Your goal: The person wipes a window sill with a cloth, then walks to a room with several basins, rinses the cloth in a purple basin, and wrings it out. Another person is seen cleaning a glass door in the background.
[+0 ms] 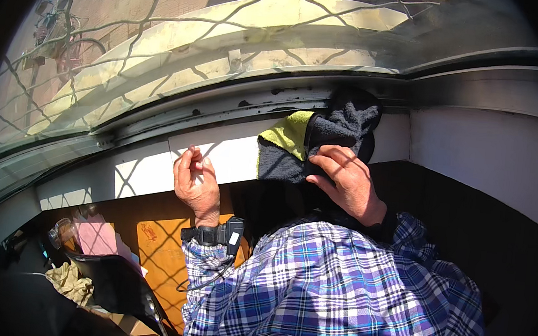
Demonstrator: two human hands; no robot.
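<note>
A grey and yellow-green cloth with a fluffy, towel-like pile lies bunched on the white window sill, partly hanging over its front edge. At the cloth's right side is my right hand, with bent fingers and thumb gripping its dark edge. Farther left, my left hand is raised in front of the sill, palm partly up. Its fingers curl loosely with a gap to the thumb, and I see nothing in it. A black strap with a small device circles my left wrist.
Behind the sill runs a metal window track, with glass and wire mesh beyond. A white side panel bounds the right. At lower left are an orange-brown wooden surface, pink paper, a glass jar and a crumpled beige cloth.
</note>
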